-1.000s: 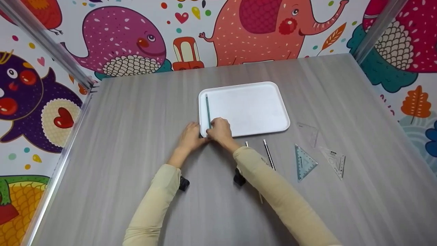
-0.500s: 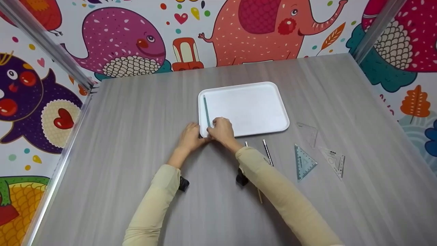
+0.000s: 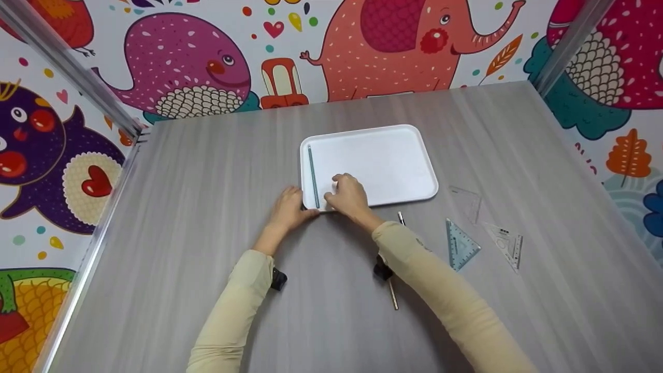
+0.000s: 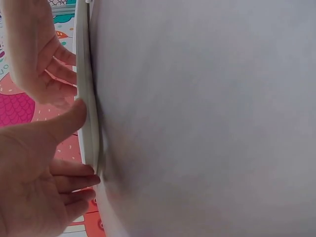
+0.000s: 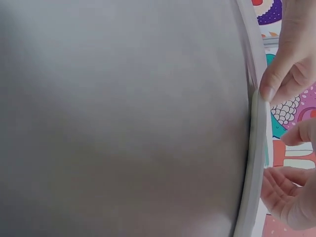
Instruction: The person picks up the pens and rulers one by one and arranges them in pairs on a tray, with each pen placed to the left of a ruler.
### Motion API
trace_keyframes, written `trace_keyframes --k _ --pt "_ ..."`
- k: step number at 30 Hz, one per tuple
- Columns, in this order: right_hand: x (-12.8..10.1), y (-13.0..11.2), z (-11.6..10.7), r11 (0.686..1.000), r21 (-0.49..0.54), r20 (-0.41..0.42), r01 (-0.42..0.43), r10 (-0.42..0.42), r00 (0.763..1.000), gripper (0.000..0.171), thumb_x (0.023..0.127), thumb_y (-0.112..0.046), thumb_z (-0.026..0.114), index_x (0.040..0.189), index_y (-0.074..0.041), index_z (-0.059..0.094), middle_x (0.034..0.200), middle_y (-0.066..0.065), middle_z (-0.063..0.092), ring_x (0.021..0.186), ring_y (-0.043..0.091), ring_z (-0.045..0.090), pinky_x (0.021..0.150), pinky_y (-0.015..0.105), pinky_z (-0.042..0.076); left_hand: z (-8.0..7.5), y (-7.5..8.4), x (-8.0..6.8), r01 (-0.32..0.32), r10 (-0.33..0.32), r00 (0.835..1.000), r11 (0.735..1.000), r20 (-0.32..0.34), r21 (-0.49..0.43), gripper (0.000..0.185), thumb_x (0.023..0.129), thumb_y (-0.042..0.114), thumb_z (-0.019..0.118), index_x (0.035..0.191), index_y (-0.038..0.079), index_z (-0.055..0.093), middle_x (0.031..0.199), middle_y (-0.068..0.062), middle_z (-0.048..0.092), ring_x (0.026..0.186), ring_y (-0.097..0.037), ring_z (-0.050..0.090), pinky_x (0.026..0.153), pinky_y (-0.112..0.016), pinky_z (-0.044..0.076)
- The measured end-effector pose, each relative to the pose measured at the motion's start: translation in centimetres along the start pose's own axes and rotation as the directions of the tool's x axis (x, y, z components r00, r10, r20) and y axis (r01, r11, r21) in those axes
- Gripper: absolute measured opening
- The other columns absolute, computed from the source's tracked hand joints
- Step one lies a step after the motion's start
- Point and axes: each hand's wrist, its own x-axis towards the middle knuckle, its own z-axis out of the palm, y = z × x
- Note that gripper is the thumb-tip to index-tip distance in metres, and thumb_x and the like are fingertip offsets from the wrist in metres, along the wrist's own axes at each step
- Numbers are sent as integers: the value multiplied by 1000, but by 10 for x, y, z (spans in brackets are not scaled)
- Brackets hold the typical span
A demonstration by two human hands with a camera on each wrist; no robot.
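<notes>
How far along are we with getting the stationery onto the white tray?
Done: one teal pencil lies along the left side of the white rectangular tray. In hand: the left hand touches the tray's near-left corner, and the right hand is over its near edge, holding nothing visible. Left on the grey table: a silver pen, a wooden pencil, a teal set square and two clear set squares.

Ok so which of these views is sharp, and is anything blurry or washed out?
Head view: evenly lit, sharp across the table, though the white tray looks nearly featureless. Left wrist view: soft, the left hand close up and out of focus. Right wrist view: blurred grey table surface, the right hand cropped at the edge.
</notes>
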Motion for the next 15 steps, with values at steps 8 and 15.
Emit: trace_keyframes --k 8,15 --pt "-10 17 -17 990 -56 37 127 -125 991 53 71 -10 61 122 2 52 115 19 53 106 31 51 87 39 45 4 -2 1 6 -6 1000 1000 8 12 54 74 29 73 110 -8 56 110 -21 58 106 -33 49 95 -40 37" --pt "-29 38 -38 935 -163 50 315 -311 949 69 76 -20 68 133 4 37 130 26 39 121 39 36 96 50 35 2 -3 1 39 -38 999 999 37 -8 57 76 29 72 114 -10 54 119 -24 54 116 -35 44 102 -40 31"
